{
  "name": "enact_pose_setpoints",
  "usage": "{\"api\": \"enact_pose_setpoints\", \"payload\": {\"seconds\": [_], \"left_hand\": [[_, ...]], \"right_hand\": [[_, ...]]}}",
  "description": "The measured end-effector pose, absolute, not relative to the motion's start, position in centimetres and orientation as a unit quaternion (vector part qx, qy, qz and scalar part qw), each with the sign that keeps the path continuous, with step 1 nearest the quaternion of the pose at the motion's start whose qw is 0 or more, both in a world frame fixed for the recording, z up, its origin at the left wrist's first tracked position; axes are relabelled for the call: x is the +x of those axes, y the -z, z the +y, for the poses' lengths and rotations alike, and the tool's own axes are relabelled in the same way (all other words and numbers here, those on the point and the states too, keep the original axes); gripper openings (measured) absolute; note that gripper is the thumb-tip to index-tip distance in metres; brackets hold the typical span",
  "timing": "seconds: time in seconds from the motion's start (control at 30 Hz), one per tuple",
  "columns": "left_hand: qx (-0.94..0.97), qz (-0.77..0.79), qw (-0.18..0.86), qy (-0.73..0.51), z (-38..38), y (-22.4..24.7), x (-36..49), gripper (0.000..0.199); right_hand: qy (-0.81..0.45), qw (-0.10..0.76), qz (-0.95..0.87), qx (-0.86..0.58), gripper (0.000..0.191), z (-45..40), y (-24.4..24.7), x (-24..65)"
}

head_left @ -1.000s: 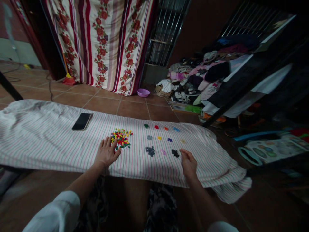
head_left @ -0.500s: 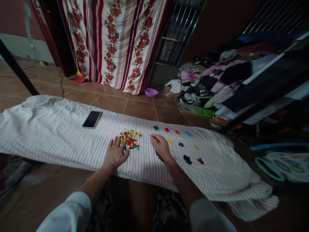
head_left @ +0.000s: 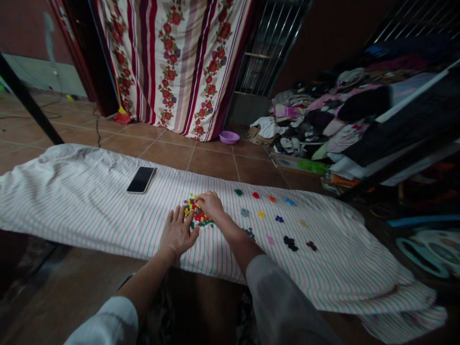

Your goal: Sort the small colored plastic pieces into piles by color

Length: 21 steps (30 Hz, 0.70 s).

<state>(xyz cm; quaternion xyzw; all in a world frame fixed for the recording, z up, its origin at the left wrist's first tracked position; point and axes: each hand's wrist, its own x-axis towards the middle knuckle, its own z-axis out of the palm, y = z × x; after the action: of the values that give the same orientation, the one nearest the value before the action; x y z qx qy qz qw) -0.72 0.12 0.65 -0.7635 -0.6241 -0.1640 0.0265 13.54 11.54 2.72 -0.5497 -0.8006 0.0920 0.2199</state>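
Resting the left hand (head_left: 178, 233) open, palm down, on the striped cloth (head_left: 104, 206), fingers touching the mixed coloured pile (head_left: 201, 218). Reaching the right hand (head_left: 212, 205), fingers bent together, over the pile's right side; not revealing whether gripping a piece. Bearing single-colour clusters (head_left: 291, 243) rightward and a phone (head_left: 141, 180) leftward on the cloth.

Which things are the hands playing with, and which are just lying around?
In use, it seems:
- left hand and right hand
- mixed colourful pile
- little one-colour piles
- striped cloth underneath

Just lying about:
- phone
- purple bowl
- heap of clothes
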Motion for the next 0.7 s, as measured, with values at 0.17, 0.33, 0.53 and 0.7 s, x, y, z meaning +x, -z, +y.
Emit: {"api": "enact_pose_setpoints", "payload": {"seconds": [0.17,0.33,0.53,0.7], "left_hand": [[-0.767,-0.621,0.030,0.161,0.1,-0.6,-0.8,0.059],[-0.763,-0.625,0.042,0.160,0.0,-0.9,-0.6,0.058],[-0.764,-0.624,0.035,0.160,0.1,-0.9,-0.7,0.058],[-0.764,-0.624,0.036,0.163,0.1,-0.9,-0.7,0.058]], "right_hand": [[-0.113,0.206,-0.779,-0.581,0.019,12.0,-2.7,12.5],[-0.124,0.206,-0.747,-0.620,0.025,12.8,-3.1,13.9],[-0.114,0.212,-0.716,-0.655,0.030,12.9,-2.7,18.4],[-0.119,0.215,-0.755,-0.608,0.026,12.3,-2.3,19.0]]}}
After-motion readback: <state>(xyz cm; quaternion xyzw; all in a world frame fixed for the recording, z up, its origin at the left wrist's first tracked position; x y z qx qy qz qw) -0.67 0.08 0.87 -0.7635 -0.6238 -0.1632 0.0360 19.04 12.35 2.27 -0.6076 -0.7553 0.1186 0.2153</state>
